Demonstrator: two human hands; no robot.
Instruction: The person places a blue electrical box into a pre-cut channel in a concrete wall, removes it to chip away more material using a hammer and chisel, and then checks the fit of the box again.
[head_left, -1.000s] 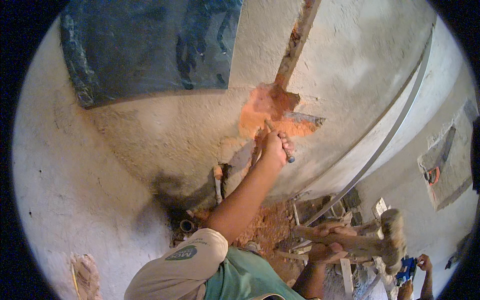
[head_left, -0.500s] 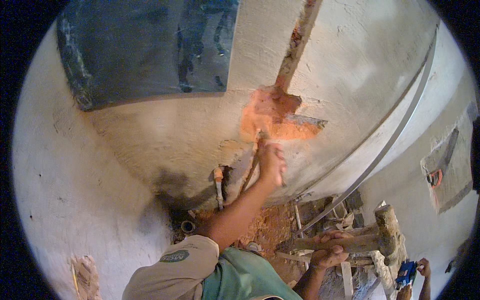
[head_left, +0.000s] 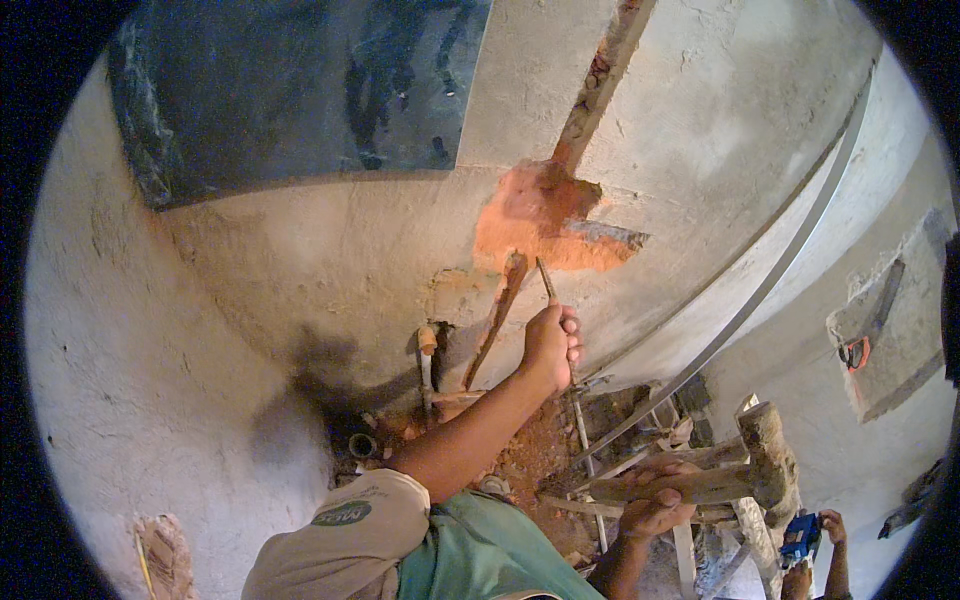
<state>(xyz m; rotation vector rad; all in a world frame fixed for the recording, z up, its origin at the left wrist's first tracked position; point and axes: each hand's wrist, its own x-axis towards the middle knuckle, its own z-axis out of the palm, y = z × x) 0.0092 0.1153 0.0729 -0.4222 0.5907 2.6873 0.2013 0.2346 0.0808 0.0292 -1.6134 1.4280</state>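
My left hand [head_left: 550, 342], its fingers wrapped tight, grips a thin metal chisel [head_left: 545, 280]. The chisel's tip points up at the lower edge of a broken orange patch [head_left: 560, 245] in the plastered wall. It is just right of a narrow channel [head_left: 497, 320] cut downward from that patch. Lower right, my right hand [head_left: 657, 510] is closed around the handle of a hammer [head_left: 715, 487]. Its thick, dirty head [head_left: 770, 460] is to the right, well away from the chisel.
A long chase [head_left: 605, 85] runs up from the patch. A dark panel [head_left: 300, 90] is at upper left. An orange-capped pipe [head_left: 427, 345] stands by the wall. A long metal strip [head_left: 790, 270] slants at right. Another person's hand [head_left: 832, 525] is beside a blue object [head_left: 800, 540].
My left hand has drawn back slightly down from the patch, and the chisel now shows right of the channel's top. My right hand still holds the hammer low. The view has shifted slightly.
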